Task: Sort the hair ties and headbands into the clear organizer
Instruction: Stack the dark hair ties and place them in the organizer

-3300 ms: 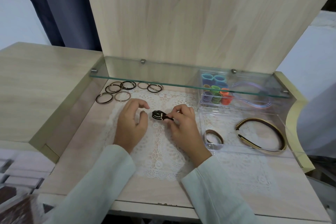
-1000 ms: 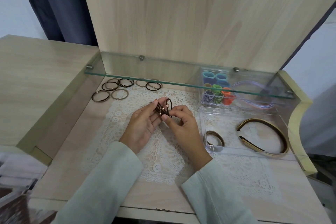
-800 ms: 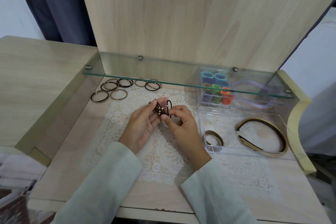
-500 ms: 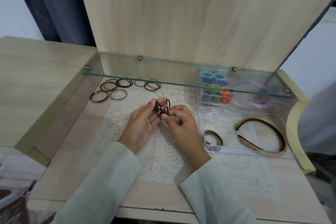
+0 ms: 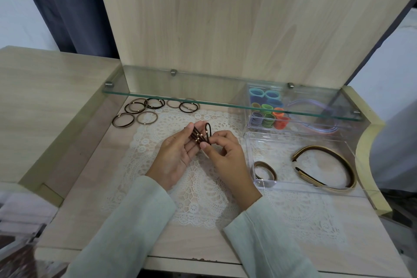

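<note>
- Left hand [image 5: 178, 158] palm up, fingers near straight, bundle of brown hair ties [image 5: 198, 135] lying across them; right hand [image 5: 225, 156] pinches the bundle's near end between thumb and forefinger, other fingers curled
- bundle held above the lace doily [image 5: 198, 189], left of the clear organizer [image 5: 311, 188], not in any compartment yet
- risk: ties look springy, and the left hand only cradles them; a slack pinch on the way across could let the bundle fan out and scatter
- risk: glass shelf [image 5: 225, 100] overhangs the rear compartment with the coloured hair ties [image 5: 267, 116] and lilac headbands [image 5: 316, 117]; reaching in there could knock hand or bundle on the glass edge
- risk: front compartment holds brown headbands [image 5: 327, 160] and a small folded band [image 5: 265, 170]; a drop there may missort
- loose hair ties [image 5: 140, 110] lie flat by the shelf's left end, well apart from the organizer, unsorted
- pale wood table [image 5: 90, 198], tall wood back panel [image 5: 225, 18], dark curtain [image 5: 67, 7] behind on the left
</note>
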A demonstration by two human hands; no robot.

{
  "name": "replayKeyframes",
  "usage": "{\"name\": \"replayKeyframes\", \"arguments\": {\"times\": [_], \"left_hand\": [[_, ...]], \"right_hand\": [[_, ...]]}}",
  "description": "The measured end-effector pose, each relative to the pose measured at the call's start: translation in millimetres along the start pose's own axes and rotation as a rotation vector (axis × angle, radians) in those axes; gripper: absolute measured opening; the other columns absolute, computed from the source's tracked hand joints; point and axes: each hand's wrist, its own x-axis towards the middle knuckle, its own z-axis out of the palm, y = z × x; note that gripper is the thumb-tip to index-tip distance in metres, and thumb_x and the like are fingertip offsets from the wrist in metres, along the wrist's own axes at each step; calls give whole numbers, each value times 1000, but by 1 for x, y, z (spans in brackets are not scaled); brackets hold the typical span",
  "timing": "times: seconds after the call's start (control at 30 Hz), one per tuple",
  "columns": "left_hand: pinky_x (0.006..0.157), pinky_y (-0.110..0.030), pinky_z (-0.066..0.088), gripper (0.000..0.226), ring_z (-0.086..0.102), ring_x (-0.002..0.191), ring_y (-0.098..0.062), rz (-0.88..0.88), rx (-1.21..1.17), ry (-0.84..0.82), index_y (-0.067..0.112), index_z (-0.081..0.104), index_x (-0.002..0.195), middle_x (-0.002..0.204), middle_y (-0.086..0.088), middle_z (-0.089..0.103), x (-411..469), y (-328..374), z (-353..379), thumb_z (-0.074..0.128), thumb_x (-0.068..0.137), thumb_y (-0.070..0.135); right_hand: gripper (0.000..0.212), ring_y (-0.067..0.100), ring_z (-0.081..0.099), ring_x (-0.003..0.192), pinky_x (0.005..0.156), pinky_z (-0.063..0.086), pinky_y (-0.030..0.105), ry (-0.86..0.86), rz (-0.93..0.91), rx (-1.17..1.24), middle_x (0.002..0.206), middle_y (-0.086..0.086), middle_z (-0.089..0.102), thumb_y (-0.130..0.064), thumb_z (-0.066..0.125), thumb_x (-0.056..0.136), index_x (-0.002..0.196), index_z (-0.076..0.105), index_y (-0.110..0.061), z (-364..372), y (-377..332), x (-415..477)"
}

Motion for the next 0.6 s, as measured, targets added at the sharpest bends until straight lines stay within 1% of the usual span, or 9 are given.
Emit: {"name": "replayKeyframes", "arguments": {"times": [0.1, 0.23, 0.4, 0.6], "left_hand": [[84, -23, 57, 27, 66, 112, -15, 1, -1, 7, 4, 66, 114, 120, -8, 70, 0, -1, 0, 49, 98, 18], [86, -24, 57, 26, 66, 112, -15, -1, -7, 9, 4, 66, 113, 119, -8, 71, 0, -1, 0, 47, 100, 17], [89, -25, 56, 26, 65, 114, -17, 2, -9, 18, 5, 66, 114, 120, -8, 70, 1, 0, -1, 47, 100, 17], [91, -26, 55, 28, 66, 113, -15, -10, -39, 19, 4, 66, 114, 120, -9, 70, 1, 0, 0, 49, 98, 19]], "right_hand": [[12, 14, 45, 86, 74, 33, 26, 3, 10, 18, 92, -10, 55, -21, 75, 81, 82, 70, -32, 0, -1, 0], [8, 12, 44, 85, 76, 34, 28, -4, 10, 26, 92, -10, 55, -22, 75, 81, 87, 73, -26, 0, -2, 0], [11, 4, 41, 73, 66, 34, 24, 22, 24, 62, 91, -11, 55, -19, 75, 82, 91, 73, -26, -2, -3, -2], [12, 6, 43, 76, 66, 34, 23, 25, 10, 46, 91, -10, 56, -18, 74, 83, 87, 72, -29, -2, -3, -1]]}}
